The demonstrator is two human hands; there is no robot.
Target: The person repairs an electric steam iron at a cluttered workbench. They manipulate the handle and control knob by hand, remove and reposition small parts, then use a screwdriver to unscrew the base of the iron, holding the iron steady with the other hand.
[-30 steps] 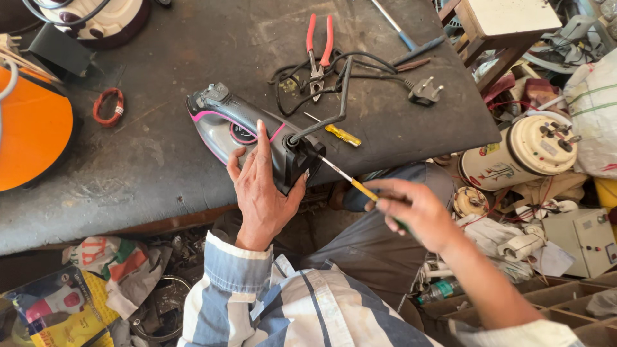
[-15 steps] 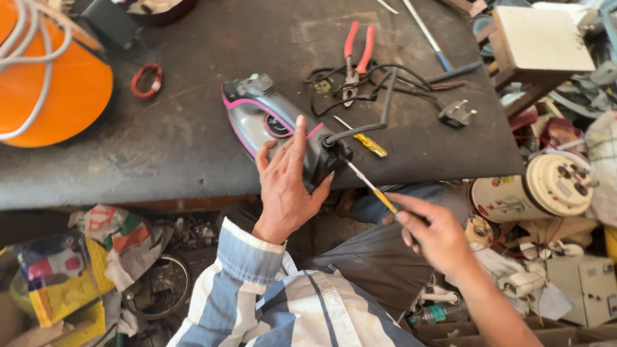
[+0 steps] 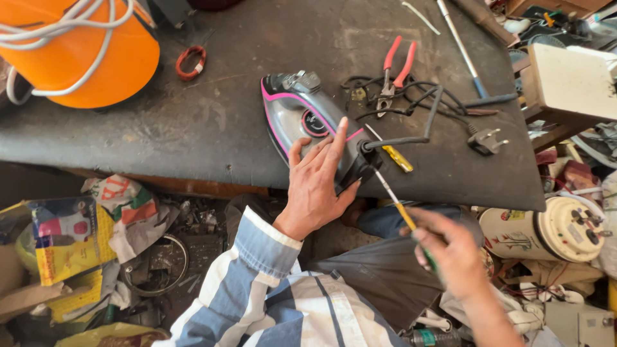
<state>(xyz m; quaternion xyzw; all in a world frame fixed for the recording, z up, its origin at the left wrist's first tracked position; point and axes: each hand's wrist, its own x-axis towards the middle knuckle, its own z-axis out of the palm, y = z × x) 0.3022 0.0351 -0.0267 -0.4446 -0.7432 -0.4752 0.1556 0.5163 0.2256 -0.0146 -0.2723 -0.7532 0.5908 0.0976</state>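
Orange tub [image 3: 71, 61], top left of desk [image 3: 212, 138]: white cord [image 3: 61, 22] coiled on its top; inside not visible.

Clothes iron [image 3: 302, 122], grey w/ pink trim, lies near desk's front edge, rear end toward the person. L hand [image 3: 315, 186] flat on iron's rear, fingers spread, thumb round the black cord collar; grip grasping the iron, pressing it down. R hand [image 3: 453, 254] off the desk edge, grip clenched on a screwdriver [image 3: 402, 209], yellow shaft; tip at the iron's rear by the cord entry.

Black cord [image 3: 418, 106] loops from iron's rear across desk to a plug [image 3: 486, 140] at right. Red-handled pliers [image 3: 395, 71] lie on the cord tangle, just behind iron. Small yellow tester [image 3: 396, 156] beside iron's rear, close to the screwdriver's path. Red ring [image 3: 191, 61] near tub, well apart from iron. Long thin rod [image 3: 459, 48] at desk's far right.

Below desk: clutter of wrappers, yellow box [image 3: 64, 244] at left; round cream appliance [image 3: 546, 231] at right.
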